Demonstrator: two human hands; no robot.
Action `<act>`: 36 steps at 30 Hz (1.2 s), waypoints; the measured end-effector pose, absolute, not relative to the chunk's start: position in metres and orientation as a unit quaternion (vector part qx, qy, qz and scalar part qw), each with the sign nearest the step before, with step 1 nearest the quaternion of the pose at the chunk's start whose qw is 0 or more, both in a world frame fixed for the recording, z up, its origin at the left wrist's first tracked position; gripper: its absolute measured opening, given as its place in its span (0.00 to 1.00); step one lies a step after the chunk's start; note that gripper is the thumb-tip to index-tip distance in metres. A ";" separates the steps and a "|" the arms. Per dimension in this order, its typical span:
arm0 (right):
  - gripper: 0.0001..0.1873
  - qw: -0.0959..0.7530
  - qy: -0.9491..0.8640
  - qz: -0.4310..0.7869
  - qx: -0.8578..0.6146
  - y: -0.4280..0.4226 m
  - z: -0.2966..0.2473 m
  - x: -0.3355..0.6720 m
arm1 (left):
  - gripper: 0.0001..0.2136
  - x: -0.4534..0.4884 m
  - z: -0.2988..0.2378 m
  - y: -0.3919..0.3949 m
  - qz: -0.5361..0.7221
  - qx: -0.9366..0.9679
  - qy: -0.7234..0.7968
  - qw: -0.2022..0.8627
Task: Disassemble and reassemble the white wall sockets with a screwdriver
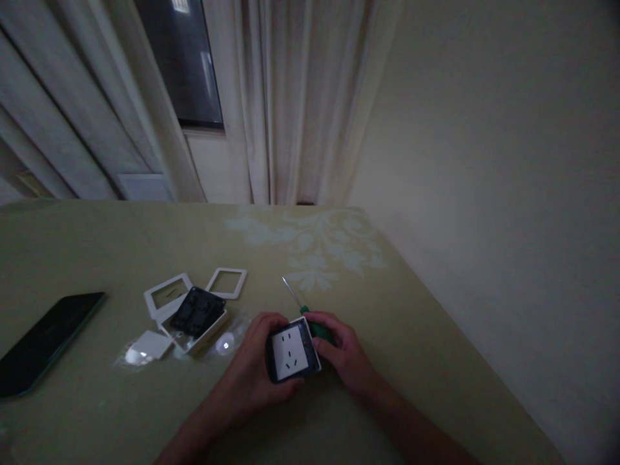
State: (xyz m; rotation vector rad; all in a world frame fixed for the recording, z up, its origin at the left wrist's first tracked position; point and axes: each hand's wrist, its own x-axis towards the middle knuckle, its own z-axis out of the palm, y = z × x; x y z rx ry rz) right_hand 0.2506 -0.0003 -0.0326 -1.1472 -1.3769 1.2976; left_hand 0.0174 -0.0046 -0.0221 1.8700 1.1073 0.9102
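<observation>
A wall socket (289, 352) with a white slotted face and a dark surround sits in a white box, tilted toward me. My left hand (259, 361) wraps round its left side, fingers on top and thumb below. In my right hand (346, 352) is a screwdriver (305, 310) with a green handle, its thin metal shaft pointing up and left, away from the socket. The right thumb and fingers also lie close against the socket's right edge; how firmly they press on it I cannot tell.
Left of my hands, a black socket module (197, 312) rests on a white box (208, 332). Two white frames (227, 269) (151, 303), a white plate (152, 344) and clear plastic wrap (225, 344) lie around it. A dark tablet-like slab (48, 342) is at far left. A wall (508, 194) borders the table's right.
</observation>
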 end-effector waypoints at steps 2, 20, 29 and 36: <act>0.22 0.442 -0.561 0.525 -0.462 0.000 -0.033 0.252 | 0.33 0.016 -0.023 -0.006 0.353 0.734 0.435 0.385; 0.15 0.536 -0.608 0.281 -0.514 0.002 0.001 0.269 | 0.33 0.015 -0.015 -0.006 0.322 0.778 0.412 0.349; 0.10 0.573 -0.708 0.053 -0.410 0.018 0.089 0.272 | 0.32 0.002 -0.031 -0.001 0.282 0.828 0.390 0.289; 0.05 0.536 -0.744 0.039 -0.396 0.029 0.097 0.253 | 0.33 -0.005 -0.042 -0.003 0.277 0.855 0.371 0.233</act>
